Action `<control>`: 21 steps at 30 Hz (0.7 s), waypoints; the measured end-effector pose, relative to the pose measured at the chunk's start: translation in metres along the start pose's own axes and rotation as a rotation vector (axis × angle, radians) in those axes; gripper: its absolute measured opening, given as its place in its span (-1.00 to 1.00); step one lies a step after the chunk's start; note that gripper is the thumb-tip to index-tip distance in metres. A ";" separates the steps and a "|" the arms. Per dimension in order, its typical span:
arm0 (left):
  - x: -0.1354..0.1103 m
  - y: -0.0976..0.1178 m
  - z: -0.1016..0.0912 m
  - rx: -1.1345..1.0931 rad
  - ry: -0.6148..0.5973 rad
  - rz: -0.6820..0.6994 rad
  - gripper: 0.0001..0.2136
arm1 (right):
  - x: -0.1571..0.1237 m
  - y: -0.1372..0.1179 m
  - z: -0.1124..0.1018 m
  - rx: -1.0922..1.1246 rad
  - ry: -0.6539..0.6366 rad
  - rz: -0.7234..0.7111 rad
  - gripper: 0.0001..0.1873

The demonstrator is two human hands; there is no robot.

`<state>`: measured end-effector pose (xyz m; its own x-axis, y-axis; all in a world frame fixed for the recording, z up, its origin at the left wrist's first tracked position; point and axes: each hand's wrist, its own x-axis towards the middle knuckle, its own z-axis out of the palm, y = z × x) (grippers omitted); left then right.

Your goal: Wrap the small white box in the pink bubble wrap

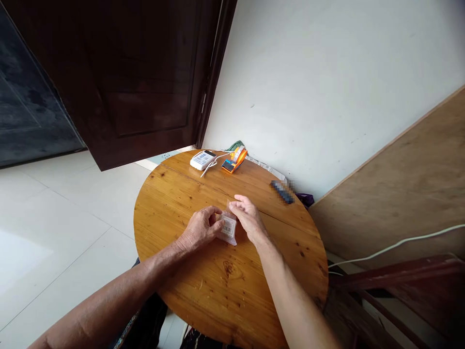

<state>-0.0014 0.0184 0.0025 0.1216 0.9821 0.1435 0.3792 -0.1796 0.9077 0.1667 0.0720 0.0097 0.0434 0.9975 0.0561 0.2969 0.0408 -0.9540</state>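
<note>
A small flat packet (228, 235), wrapped in clear plastic with a pale printed label showing through, lies on the round wooden table (232, 295). My left hand (203, 224) grips its left side between thumb and fingers. At the packet's far edge, my right hand (249, 215) pinches a thin clear strip (228, 204), which looks like tape or a plastic flap. The fingers partly hide where the strip meets the packet.
Near the table's far edge sit a white device (202, 160) with a white cord and an orange tape dispenser (235, 160). A blurred dark object (282, 192) lies at the right by the wall. A dark door (145, 87) stands beyond the table.
</note>
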 end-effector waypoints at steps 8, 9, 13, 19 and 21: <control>0.004 -0.006 0.004 -0.025 -0.033 -0.049 -0.77 | 0.006 -0.007 0.006 0.025 0.021 -0.117 -0.61; 0.005 -0.006 0.004 -0.034 -0.041 -0.052 -0.77 | 0.003 -0.009 0.005 0.011 0.017 -0.150 -0.64; 0.006 -0.005 0.003 -0.066 -0.058 -0.044 -0.78 | -0.016 -0.017 0.000 -0.099 -0.017 -0.285 -0.74; 0.008 -0.006 0.005 -0.089 -0.064 -0.055 -0.79 | -0.051 -0.022 -0.001 -0.486 0.082 -0.606 -0.81; 0.009 -0.005 0.005 -0.101 -0.065 -0.063 -0.78 | -0.061 -0.020 -0.001 -0.606 0.090 -0.732 -0.80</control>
<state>0.0021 0.0275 -0.0030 0.1608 0.9850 0.0625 0.2944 -0.1083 0.9495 0.1587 0.0108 0.0260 -0.2834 0.7274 0.6249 0.7225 0.5905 -0.3597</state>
